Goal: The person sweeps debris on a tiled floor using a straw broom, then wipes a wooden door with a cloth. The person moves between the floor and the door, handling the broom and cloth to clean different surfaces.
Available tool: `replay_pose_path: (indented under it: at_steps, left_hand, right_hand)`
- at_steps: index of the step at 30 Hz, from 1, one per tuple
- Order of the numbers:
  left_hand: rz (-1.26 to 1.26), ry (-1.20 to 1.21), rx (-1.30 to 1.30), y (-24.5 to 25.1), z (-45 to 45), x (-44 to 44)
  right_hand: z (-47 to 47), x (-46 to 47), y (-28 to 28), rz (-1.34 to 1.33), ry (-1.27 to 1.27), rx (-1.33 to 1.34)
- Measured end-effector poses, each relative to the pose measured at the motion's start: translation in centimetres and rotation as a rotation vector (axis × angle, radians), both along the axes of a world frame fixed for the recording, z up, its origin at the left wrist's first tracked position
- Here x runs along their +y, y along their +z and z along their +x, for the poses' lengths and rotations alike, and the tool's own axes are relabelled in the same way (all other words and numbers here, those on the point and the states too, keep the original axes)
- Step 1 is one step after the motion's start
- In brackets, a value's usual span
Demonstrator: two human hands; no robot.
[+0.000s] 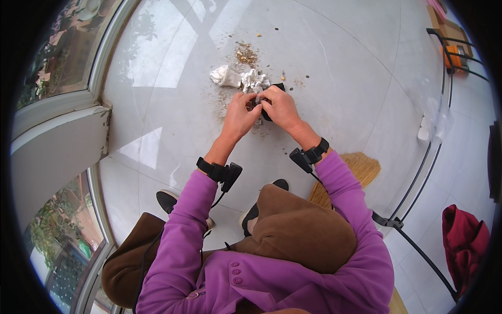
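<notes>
My left hand [242, 113] and my right hand [279, 108] meet over the tiled floor, fingertips close together. Between them they pinch a small dark, greyish clump [255, 103], largely covered by the fingers; what it is I cannot tell. A black object [267, 114] shows under and beside my right hand. Just beyond the hands lie crumpled white tissues [226, 76]. Farther off is a small pile of brown and yellow debris [246, 54], with dark bits scattered around it. Some grey fluff lies below the fingers.
A straw broom [360, 167] lies to the right, partly behind my right sleeve. Window frames and a ledge [62, 129] stand at the left. On the right are a black metal rack [425, 168], white rolls in clear plastic [424, 129], an orange object [455, 59] and a red cloth [462, 245].
</notes>
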State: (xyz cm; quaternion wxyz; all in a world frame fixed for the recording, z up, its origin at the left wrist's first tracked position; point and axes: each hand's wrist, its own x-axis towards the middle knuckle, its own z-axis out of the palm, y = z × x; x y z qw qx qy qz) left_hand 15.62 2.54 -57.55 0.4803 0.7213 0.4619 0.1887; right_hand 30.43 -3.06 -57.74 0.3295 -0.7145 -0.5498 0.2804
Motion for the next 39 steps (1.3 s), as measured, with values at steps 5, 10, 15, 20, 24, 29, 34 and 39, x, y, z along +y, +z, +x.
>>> replay_pose_path:
  at_steps: [5,10,15,20,24,29,34,39]
  left_hand:
    - [-0.043,0.094,0.037,-1.0,-0.9,0.1]
    - [0.059,0.137,0.177,-1.5,-2.0,0.3]
    - [0.123,0.153,0.163,-1.6,-2.7,0.6]
    - [0.165,0.175,0.129,-1.5,-2.7,0.9]
    - [0.164,0.213,0.081,-1.0,-3.0,1.0]
    - [0.224,0.233,0.072,-0.8,-3.9,1.4]
    - [0.192,0.280,-0.010,-0.6,-4.3,1.6]
    - [0.065,0.269,-0.150,-0.3,-3.3,0.6]
  right_hand:
    - [0.1,-1.1,0.2,-0.125,0.084,0.051]
    - [2.2,-2.3,0.4,-0.268,-0.018,0.065]
    - [4.9,-1.5,0.4,-0.175,-0.240,-0.001]
    - [3.1,2.3,0.9,-0.008,-0.059,0.073]
    - [-0.8,7.3,0.8,0.014,0.037,0.104]
    - [-3.9,10.9,0.7,-0.117,0.111,-0.102]
    - [-1.5,9.7,1.1,-0.144,-0.082,0.357]
    - [-0.6,4.9,1.0,-0.135,-0.063,0.494]
